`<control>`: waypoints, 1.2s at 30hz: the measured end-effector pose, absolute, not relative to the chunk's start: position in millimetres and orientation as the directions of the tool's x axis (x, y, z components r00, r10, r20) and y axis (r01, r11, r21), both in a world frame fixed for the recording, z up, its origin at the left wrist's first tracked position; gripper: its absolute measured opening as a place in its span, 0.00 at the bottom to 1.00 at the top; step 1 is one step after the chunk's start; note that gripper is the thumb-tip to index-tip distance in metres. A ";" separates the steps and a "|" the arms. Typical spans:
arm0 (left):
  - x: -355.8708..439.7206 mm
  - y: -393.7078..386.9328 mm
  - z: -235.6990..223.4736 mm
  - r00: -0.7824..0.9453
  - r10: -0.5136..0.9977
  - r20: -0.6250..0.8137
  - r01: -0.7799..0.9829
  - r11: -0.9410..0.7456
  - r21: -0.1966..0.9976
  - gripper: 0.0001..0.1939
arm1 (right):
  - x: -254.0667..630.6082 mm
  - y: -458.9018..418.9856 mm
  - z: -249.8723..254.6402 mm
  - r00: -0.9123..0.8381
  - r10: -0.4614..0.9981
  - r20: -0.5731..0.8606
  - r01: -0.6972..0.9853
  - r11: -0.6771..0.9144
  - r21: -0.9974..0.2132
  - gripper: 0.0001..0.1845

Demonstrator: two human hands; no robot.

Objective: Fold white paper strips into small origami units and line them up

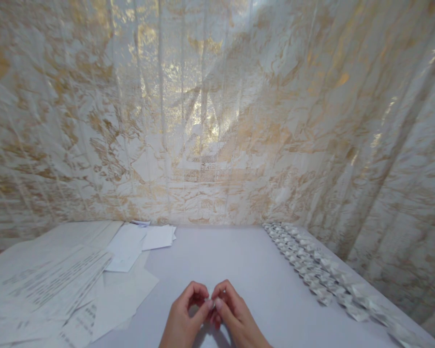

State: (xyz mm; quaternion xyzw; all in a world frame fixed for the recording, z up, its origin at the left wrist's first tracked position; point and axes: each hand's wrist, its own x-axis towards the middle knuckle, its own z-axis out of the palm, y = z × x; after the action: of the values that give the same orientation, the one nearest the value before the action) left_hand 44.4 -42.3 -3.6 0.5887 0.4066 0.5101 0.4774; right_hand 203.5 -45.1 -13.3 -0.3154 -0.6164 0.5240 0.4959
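My left hand [187, 311] and my right hand [236, 313] meet low in the middle of the view, above the white table [217, 263]. Both are closed, thumbs and index fingers pinched together almost tip to tip. Between the fingertips shows a sliver of a small piece of white paper [210, 297], mostly hidden by the fingers. Its folds and full shape cannot be made out. The hands' shadows fall on the table just below them.
Loose printed sheets [63, 280] overlap across the left side. Smaller white sheets [125, 246] and a stack of white paper pieces [158, 238] lie at the back left. Rows of small folded paper pieces [321, 275] run along the right edge. A white and gold patterned curtain [210, 121] hangs behind.
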 end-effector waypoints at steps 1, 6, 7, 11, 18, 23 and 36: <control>44.8 -42.6 -3.4 0.149 0.966 0.211 -0.001 -0.214 0.977 0.08 | 202.9 -45.7 -13.4 -0.315 0.908 0.276 -0.120 0.251 -0.961 0.25; 48.4 -43.5 -1.5 0.100 0.963 0.252 0.036 -0.256 0.966 0.06 | 202.6 -46.2 -9.3 -0.319 0.923 0.217 -0.017 0.223 -0.975 0.28; 48.9 -43.2 -1.7 0.108 0.961 0.255 0.022 -0.258 0.966 0.07 | 203.4 -45.7 -8.1 -0.313 0.925 0.214 0.007 0.228 -0.974 0.28; 49.1 -42.4 -3.8 0.175 0.956 0.233 0.015 -0.240 0.971 0.09 | 207.7 -44.2 -2.3 -0.254 0.940 0.227 0.073 0.253 -0.965 0.28; 46.7 -45.9 3.5 0.286 0.939 0.191 0.226 -0.260 0.939 0.16 | 209.6 -45.1 2.6 -0.157 0.948 0.276 0.026 0.284 -0.959 0.23; 47.8 -50.3 11.5 0.268 0.946 0.182 0.259 -0.252 0.932 0.12 | 208.2 -46.0 2.8 -0.163 0.961 0.225 0.016 0.230 -0.973 0.25; 51.2 -54.4 12.5 0.255 0.938 0.237 0.147 -0.279 0.949 0.06 | 212.1 -33.3 -3.6 -0.195 0.978 0.081 -0.188 0.043 -0.981 0.29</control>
State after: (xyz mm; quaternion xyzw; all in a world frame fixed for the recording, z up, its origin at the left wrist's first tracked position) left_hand 51.2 -54.4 12.5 0.6602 0.4107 0.4515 0.4378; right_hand 212.1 -33.3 -3.6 -0.3829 -0.5155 0.5759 0.5059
